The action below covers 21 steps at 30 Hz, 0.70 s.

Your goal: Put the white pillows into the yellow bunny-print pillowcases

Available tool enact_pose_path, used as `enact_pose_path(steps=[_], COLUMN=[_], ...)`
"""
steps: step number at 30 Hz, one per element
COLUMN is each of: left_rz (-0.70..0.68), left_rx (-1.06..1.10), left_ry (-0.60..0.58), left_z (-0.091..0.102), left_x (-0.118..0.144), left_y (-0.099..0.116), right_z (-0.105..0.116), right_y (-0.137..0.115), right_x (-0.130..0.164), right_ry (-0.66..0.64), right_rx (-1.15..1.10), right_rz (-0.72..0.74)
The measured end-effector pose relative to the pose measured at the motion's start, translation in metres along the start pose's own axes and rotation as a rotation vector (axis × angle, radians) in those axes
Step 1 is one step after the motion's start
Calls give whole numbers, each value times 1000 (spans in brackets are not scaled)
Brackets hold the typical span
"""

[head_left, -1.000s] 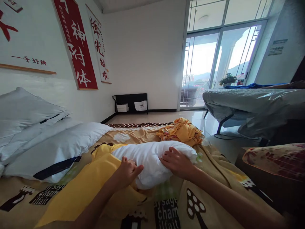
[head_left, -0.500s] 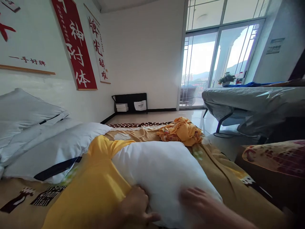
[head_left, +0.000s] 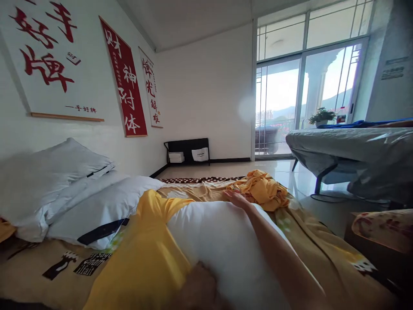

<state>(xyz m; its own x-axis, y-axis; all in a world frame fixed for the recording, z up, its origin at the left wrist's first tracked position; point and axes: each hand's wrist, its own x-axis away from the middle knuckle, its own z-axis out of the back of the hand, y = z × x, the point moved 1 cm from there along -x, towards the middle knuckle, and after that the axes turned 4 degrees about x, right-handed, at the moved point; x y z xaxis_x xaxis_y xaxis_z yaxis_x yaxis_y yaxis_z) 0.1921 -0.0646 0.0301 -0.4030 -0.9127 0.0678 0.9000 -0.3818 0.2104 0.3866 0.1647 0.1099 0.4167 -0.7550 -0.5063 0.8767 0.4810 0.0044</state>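
A white pillow [head_left: 222, 241] lies on the bed [head_left: 322, 254], near its front edge, partly tucked into a yellow pillowcase [head_left: 145, 258] that covers its left end. The right hand [head_left: 238, 199] is stretched out over the pillow's far edge, fingers extended and flat, resting on the white fabric; its grip is open and closed around nothing, the forearm lying across the top of the pillow. The left hand [head_left: 201, 286] sits at the near edge of the pillow, where the yellow pillowcase meets the white filling; it is blurred and partly cut by the frame, so whether its grip is closed on the cloth cannot be told.

Just beyond the right hand, a crumpled yellow cloth [head_left: 263, 189] lies toward the far edge of the bed. At the left edge, against the wall, two white pillows [head_left: 80, 193] are stacked. The bed carries a tan patterned sheet. A covered table [head_left: 351, 150] stands to the right, on the floor.
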Motion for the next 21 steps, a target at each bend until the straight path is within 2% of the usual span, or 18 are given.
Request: enact_pose_path(steps=[4, 6, 8, 9, 11, 13, 15, 19, 21], left_rz=[-42, -109, -204, -261, -399, -530, -616, -677, -692], left_rx=[8, 9, -29, -70, -160, -216, -236, -260, -286], left_ry=[34, 98, 198, 277, 527, 807, 992, 1112, 1124], left_z=[-4, -12, -22, -25, -27, -20, -6, 26, 35], left_x=[4, 4, 3, 2, 1, 0, 0, -8, -16], left_y=[-6, -12, -18, -19, -18, -12, -2, 13, 16], right_z=[-19, -14, 1, 12, 36, 61, 88, 144, 171], right_y=[-31, -37, -39, -41, -44, -50, -57, -69, -74], right_x=[-4, 0, 5, 7, 12, 16, 20, 32, 42], right_ry=[-259, -313, -303, -277, -204, -123, -42, 135, 303], right_rx=[-28, -34, -27, -20, 1, 27, 59, 137, 204], right_rz=[-118, -160, -193, -208, -238, -274, -310, -352, -323])
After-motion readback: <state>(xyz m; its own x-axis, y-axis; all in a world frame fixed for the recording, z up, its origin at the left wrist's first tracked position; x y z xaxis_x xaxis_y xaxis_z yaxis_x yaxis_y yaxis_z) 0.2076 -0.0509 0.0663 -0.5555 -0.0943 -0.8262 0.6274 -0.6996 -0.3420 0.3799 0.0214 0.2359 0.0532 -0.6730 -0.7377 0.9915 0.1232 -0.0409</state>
